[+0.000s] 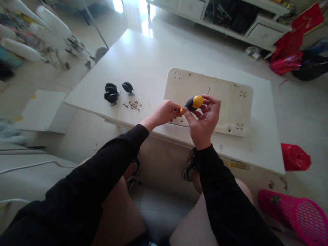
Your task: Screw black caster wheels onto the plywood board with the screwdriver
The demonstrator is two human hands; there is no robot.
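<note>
My right hand (205, 121) is closed round the yellow and black handle of a screwdriver (191, 104). The handle tilts down to the left, over the near left corner of a pale board (220, 112) lying flat on the table. My left hand (168, 111) is closed by the tool's lower end, its fingertips pinched at that corner. What those fingers hold is hidden. Groups of small holes show at the board's other corners. Several black caster wheels (111, 94) stand left of the board, with another caster (127, 87) beside them. Several small screws (133, 105) lie scattered just below.
The white table (143, 58) has its near edge just before my knees. A white cabinet (189, 7) stands beyond it. On the floor are a white box (43, 111) at left, a red bag (294, 157) and a pink mesh basket (299, 215) at right.
</note>
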